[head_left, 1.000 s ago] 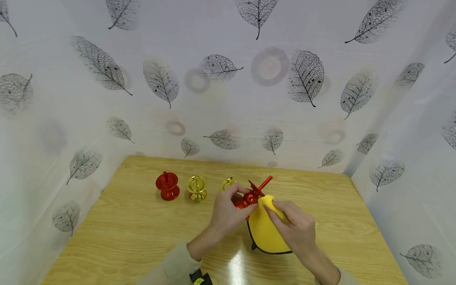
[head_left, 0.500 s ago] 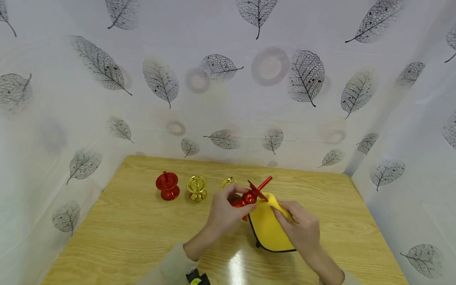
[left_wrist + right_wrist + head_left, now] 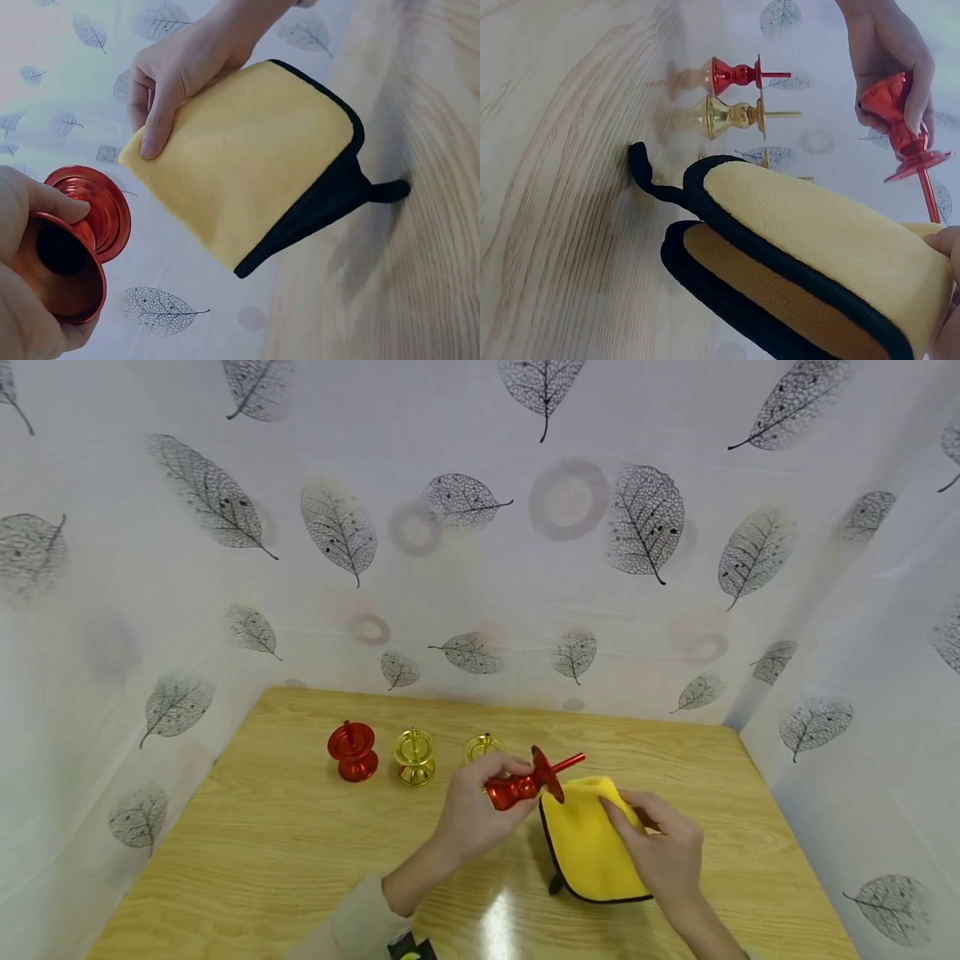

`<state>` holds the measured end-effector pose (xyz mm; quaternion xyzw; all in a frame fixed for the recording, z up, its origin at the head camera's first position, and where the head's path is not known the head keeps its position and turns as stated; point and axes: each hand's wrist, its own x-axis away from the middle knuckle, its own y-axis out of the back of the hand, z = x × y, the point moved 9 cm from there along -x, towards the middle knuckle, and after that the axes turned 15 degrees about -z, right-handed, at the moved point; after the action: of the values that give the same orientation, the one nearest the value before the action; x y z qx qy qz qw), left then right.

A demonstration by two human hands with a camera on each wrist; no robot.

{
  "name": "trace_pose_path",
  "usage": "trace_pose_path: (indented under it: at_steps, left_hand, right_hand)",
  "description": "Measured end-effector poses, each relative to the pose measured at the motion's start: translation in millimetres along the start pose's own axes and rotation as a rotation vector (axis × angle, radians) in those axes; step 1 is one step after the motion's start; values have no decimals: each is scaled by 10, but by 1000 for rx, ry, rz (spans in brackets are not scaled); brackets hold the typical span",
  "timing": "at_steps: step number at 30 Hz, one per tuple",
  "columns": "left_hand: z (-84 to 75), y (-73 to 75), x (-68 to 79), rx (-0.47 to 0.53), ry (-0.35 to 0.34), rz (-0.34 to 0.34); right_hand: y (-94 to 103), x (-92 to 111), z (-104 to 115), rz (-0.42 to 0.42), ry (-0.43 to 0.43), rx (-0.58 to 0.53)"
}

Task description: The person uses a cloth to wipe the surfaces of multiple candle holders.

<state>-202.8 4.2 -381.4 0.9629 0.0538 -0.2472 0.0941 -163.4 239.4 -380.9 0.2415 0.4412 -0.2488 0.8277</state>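
My left hand (image 3: 472, 814) grips a shiny red candlestick (image 3: 517, 788) by its body, tilted so the spike and round drip plate point right. Its hollow base (image 3: 71, 285) faces the camera in the left wrist view. To the right, my right hand (image 3: 667, 847) pinches the upper edge of a folded yellow cloth (image 3: 596, 852) between thumb and fingers. The cloth hangs down, with black edging and a black loop (image 3: 649, 176). In the right wrist view a gap separates its folded halves. In the head view, the drip plate stands beside the cloth's top corner.
Along the back left of the wooden table (image 3: 285, 860) stand another red candlestick (image 3: 354, 750) and a gold one (image 3: 415, 757). A second gold candlestick (image 3: 482, 747) is partly hidden behind my left hand. A leaf-printed white curtain (image 3: 480, 585) encloses the back and sides.
My right hand has drawn the cloth to the right, away from the candlestick's neck. The candlestick has turned in my left hand, its spike now lower and more level.
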Motion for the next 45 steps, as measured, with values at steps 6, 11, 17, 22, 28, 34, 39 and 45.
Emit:
trace_pose_path:
  at_steps: [6, 11, 17, 22, 28, 34, 39, 45]
  left_hand:
    - [-75, 10, 22, -66, -105, 6]
    - [-125, -29, 62, -67, -179, 59]
    - [-142, -70, 110, -63, -242, 108]
    - [-146, -90, 147, -57, -317, 139]
    - [-125, -136, 186, -44, -341, 208]
    - [-97, -159, 201, -54, -333, 249]
    - [-65, -158, 196, -49, -330, 260]
    - [-20, -154, 172, -45, -298, 275]
  right_hand:
    - [133, -86, -117, -30, -58, 28]
    - [200, -227, -136, -66, -48, 9]
    - [194, -420, -89, -46, 17, -38]
    - [82, -568, -19, 87, 79, -50]
    - [-126, -627, 125, 294, 191, -84]
    - [-317, -603, 320, 488, 276, -173]
    - [-418, -554, 487, 593, 352, -197]
    - [-513, -412, 619, 725, 396, -230]
